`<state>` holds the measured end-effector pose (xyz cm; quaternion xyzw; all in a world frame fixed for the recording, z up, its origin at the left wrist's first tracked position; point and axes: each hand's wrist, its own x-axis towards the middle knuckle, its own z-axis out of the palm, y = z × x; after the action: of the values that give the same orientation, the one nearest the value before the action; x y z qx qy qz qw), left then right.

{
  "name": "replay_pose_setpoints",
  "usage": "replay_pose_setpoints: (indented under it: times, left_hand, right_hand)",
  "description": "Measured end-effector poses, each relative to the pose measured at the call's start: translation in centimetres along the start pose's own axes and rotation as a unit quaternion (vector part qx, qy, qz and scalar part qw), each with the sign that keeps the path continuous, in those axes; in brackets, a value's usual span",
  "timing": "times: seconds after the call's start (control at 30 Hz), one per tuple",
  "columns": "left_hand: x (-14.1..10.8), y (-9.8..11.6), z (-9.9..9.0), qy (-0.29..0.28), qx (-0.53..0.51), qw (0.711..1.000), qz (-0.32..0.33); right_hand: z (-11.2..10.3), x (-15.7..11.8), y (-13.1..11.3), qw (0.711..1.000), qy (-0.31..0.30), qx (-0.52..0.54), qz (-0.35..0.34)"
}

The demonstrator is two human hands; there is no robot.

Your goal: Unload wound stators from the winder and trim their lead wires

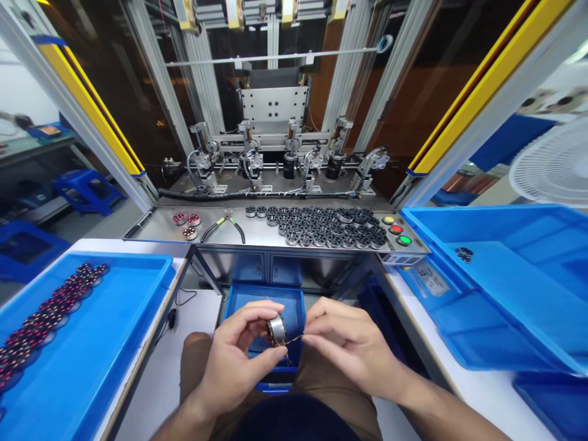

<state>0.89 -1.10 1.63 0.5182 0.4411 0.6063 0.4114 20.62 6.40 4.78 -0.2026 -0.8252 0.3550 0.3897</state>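
Observation:
Between the thumb and fingers of my left hand (239,349) is a motor stator (277,329), a short silvery ring with dark windings, tilted on its side. A thin twisted wire (294,339) runs from its lower edge to my right hand (349,343), where thumb and fingertips pinch the end. Both hands are over my lap, above a blue bin (233,299). On the metal ledge ahead lie wire cutters (224,228) with green and black handles, spread apart. Three wound stators (190,232) sit left of them, and many dark stators (321,226) stand in rows to the right.
A winding machine (275,159) rises behind the ledge. Yellow, red and green buttons (396,229) are at the ledge's right end. At left, a blue tray (92,318) holds rows of red-and-black stators; at right stands a blue bin (514,275) with a dark stator inside.

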Motion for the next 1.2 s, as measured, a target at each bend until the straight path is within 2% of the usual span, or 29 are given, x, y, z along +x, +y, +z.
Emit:
replay_pose_setpoints:
  times: [0.1,0.17,0.2,0.27,0.33,0.47,0.57,0.63,0.7,0.8,0.87,0.97,1.1,1.2]
  left_hand:
    - [-0.1,0.6,-0.2,0.005,0.146,0.985,0.087]
    - [-0.1,0.9,-0.2,0.0,0.228,0.964,0.14]
    - [0.0,1.0,-0.2,-0.001,0.257,0.953,0.164]
    - [-0.1,1.0,-0.2,-0.002,0.291,0.935,0.2]
    - [-0.2,0.9,-0.2,-0.012,0.299,0.93,0.213]
    - [-0.5,1.3,-0.7,-0.054,0.259,0.951,0.16]
    - [-0.8,1.9,-1.4,-0.087,0.224,0.964,0.118]
    - [-1.0,2.1,-1.7,-0.088,0.211,0.968,0.107]
    - [-1.1,2.1,-1.7,-0.069,0.214,0.968,0.108]
    - [-1.1,1.7,-1.3,-0.031,0.241,0.962,0.124]
    - [-1.0,1.4,-1.0,-0.014,0.252,0.958,0.136]
    - [-1.1,1.4,-1.2,-0.005,0.243,0.959,0.143]
    - [-2.2,1.6,-3.2,0.016,0.201,0.977,0.073]
    - [-3.2,0.9,-5.1,0.1,0.107,0.989,-0.003]
  right_hand:
    - [-1.0,0.1,0.4,0.997,0.018,0.025,0.076]
    - [-1.4,0.5,0.0,0.995,0.05,0.009,0.082]
    - [-1.4,0.7,-0.4,0.996,0.046,0.001,0.078]
    - [-1.0,1.3,-1.5,0.996,-0.02,0.004,0.082]
    - [-0.4,1.9,-2.4,0.99,-0.094,0.03,0.104]
    - [-0.2,3.0,-2.2,0.977,-0.142,0.089,0.132]
    - [-1.5,3.8,-0.7,0.97,-0.194,0.084,0.119]
    - [-2.7,4.4,0.1,0.968,-0.223,0.045,0.103]
    - [-3.4,4.6,0.0,0.98,-0.187,-0.035,0.066]
    - [-2.9,4.3,-1.9,0.979,-0.121,-0.158,-0.052]
    - [-1.6,3.8,-3.3,0.96,-0.143,-0.207,-0.123]
    - [0.1,3.5,-4.3,0.941,-0.186,-0.229,-0.164]
    - [0.2,5.5,-2.7,0.946,-0.255,-0.151,-0.131]
    - [1.0,9.8,-0.2,0.95,-0.259,-0.17,-0.033]
